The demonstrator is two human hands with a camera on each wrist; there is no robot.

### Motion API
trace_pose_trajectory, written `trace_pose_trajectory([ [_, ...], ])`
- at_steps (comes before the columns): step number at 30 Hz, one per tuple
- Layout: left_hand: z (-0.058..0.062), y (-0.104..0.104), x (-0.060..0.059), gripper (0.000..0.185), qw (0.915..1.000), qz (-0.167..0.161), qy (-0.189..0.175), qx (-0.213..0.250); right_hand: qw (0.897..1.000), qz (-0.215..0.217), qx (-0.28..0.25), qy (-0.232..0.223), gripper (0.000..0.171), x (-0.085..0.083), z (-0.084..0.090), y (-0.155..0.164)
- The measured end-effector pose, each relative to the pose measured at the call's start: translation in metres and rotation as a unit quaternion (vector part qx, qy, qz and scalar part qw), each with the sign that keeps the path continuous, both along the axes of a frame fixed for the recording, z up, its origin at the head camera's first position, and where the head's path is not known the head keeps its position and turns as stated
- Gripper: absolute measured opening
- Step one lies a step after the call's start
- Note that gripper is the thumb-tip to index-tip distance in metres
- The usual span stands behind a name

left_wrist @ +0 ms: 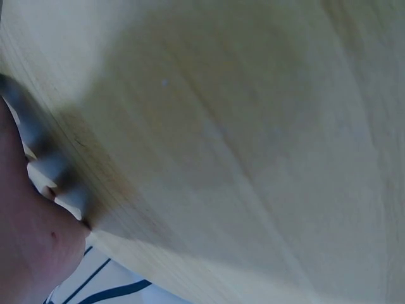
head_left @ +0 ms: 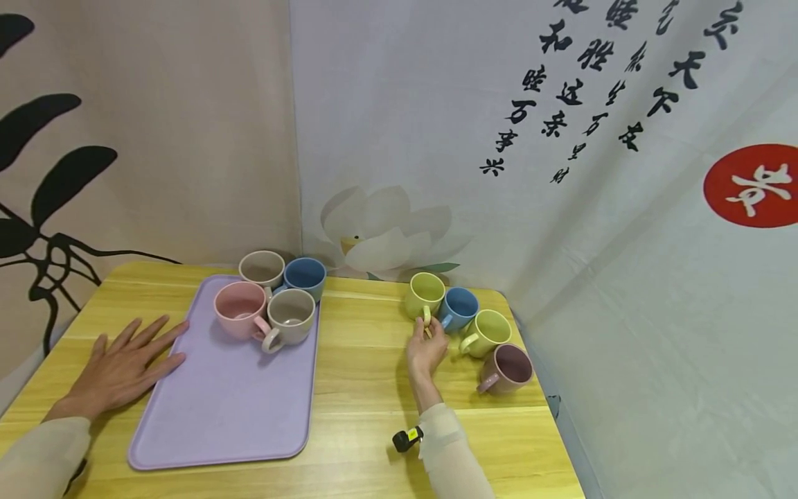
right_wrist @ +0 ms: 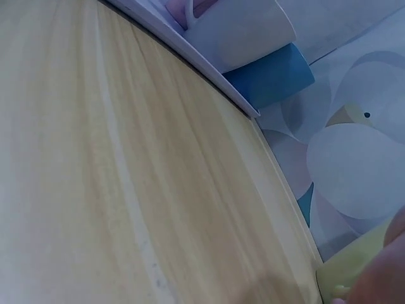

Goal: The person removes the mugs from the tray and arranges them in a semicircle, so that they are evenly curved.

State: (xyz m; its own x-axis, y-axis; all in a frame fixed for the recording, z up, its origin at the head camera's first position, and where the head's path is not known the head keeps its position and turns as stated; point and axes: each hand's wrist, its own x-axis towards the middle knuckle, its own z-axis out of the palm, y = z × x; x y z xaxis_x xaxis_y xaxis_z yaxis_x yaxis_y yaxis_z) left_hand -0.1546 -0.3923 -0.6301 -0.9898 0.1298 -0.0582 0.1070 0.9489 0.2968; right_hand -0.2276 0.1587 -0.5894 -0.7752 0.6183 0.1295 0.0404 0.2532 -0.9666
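My right hand (head_left: 428, 346) pinches the handle of a yellow-green mug (head_left: 426, 294) at the back right of the table. Part of that mug (right_wrist: 354, 259) shows beside my fingers at the lower right of the right wrist view. Just right of it stand a blue mug (head_left: 460, 307), another yellow-green mug (head_left: 491, 329) and a mauve mug (head_left: 510, 367). Flat on the table lies my left hand (head_left: 127, 367), fingers spread, fingertips at the left rim of a lilac tray (head_left: 231, 409). In the left wrist view only part of the left hand (left_wrist: 38, 240) appears, at the left edge.
Grouped at the tray's back end are a pink mug (head_left: 240, 312), a grey-beige mug (head_left: 291, 319), a cream mug (head_left: 260, 269) and a blue mug (head_left: 305, 276). Printed cloth (head_left: 399, 138) hangs behind the wooden table (head_left: 355, 388) and along its right side.
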Motion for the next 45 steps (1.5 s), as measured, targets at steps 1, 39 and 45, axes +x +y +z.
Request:
trace_pose_trajectory([
  [1, 0.000, 0.000, 0.000, 0.082, 1.0000, 0.000, 0.001, 0.000, 1.000, 0.001, 0.000, -0.005, 0.033, 0.001, 0.001, 0.000],
  [39, 0.000, 0.000, 0.000, 0.081, 0.9999, -0.005, 0.013, 0.005, 0.978, 0.189, 0.038, 0.085, 0.067, 0.072, 0.023, -0.044],
  [45, 0.000, 0.000, 0.000, 0.081, 0.9999, -0.004, 0.013, 0.002, 0.968, 0.237, 0.035, 0.075, 0.067, 0.082, 0.023, -0.066],
])
